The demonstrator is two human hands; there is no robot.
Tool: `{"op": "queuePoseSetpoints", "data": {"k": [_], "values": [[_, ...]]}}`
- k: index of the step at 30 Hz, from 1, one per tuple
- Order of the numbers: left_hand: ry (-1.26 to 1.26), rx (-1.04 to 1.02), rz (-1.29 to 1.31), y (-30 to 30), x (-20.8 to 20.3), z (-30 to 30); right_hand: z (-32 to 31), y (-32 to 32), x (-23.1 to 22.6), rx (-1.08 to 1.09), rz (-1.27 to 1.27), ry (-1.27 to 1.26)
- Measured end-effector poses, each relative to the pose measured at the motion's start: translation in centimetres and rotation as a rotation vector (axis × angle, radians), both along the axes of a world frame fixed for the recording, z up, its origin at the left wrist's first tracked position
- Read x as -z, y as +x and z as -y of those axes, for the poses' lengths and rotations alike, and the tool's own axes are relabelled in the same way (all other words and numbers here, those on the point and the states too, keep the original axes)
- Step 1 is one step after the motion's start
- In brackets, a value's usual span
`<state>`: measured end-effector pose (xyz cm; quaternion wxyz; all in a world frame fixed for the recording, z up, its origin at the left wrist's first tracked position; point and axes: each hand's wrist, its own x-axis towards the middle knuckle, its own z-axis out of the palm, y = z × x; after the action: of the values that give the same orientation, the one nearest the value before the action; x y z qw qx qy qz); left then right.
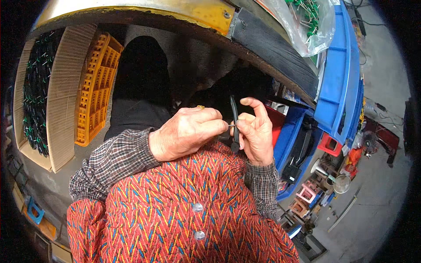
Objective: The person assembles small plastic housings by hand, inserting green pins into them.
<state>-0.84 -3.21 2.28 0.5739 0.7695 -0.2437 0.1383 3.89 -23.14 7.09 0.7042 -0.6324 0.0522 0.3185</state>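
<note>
In front of my chest, my right hand (256,133) grips a slim, curved black part (234,115), held roughly upright between thumb and fingers. Its index finger is raised and bent away from the part. My left hand (188,131) is closed in a pinch beside it. A short, thin metal pin (231,126) runs from my left fingertips to the black part's side. Whatever else of the pin lies inside the left fingers is hidden.
At left stands a cardboard box (63,101) packed with black and green pieces, beside an orange plastic crate (97,90). The worn bench edge (276,52) crosses ahead. A clear bag (322,41) of green-headed pins lies by a blue tray (337,83); a blue bin (283,151) holds black parts.
</note>
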Motion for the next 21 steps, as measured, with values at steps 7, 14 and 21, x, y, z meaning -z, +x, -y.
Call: {"op": "queuePoseSetpoints", "data": {"k": [7,14,21], "values": [[-0.038,-0.048,-0.020,-0.2,-0.1,0.2,0.4,-0.4,0.7,-0.020,0.085,-0.117],[-0.110,-0.020,-0.134,0.1,-0.2,-0.1,0.5,-0.2,0.2,-0.076,0.109,-0.072],[-0.178,-0.049,-0.303,0.1,-0.4,-0.1,0.7,0.0,-0.5,-0.125,0.072,-0.130]]}}
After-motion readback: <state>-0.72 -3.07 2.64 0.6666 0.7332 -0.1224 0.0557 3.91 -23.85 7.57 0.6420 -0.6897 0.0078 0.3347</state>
